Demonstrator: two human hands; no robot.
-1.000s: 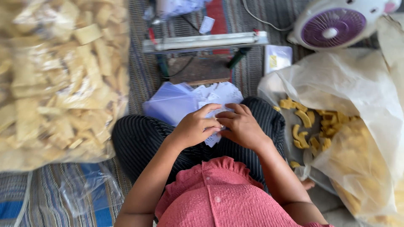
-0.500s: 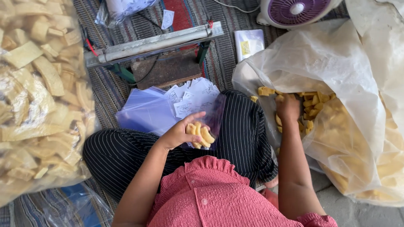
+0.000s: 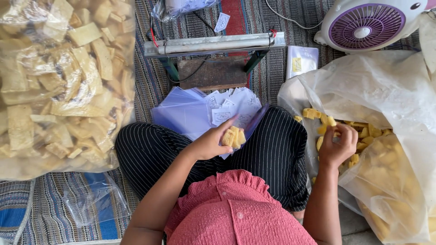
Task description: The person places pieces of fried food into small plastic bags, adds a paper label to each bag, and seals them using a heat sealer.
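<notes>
My left hand [image 3: 213, 144] holds a small clear plastic bag [image 3: 245, 129] over my lap, with a few yellow chips [image 3: 235, 137] inside it. My right hand [image 3: 338, 145] is closed around a handful of yellow chips at the mouth of a large clear sack [image 3: 386, 113] of chips on my right. A stack of empty clear bags [image 3: 184, 113] and several small white paper slips [image 3: 231, 106] lie on my lap and on the mat ahead.
A metal bar heat sealer [image 3: 213, 45] on a wooden base stands ahead. A white and purple fan [image 3: 368, 22] sits at the top right. A big clear sack of pale crackers [image 3: 59, 81] fills the left. A striped mat [image 3: 45, 218] covers the floor.
Both hands were together on the small bag. My right hand then went right into the chip sack and now lifts a handful, while my left hand keeps the bag with chips in it.
</notes>
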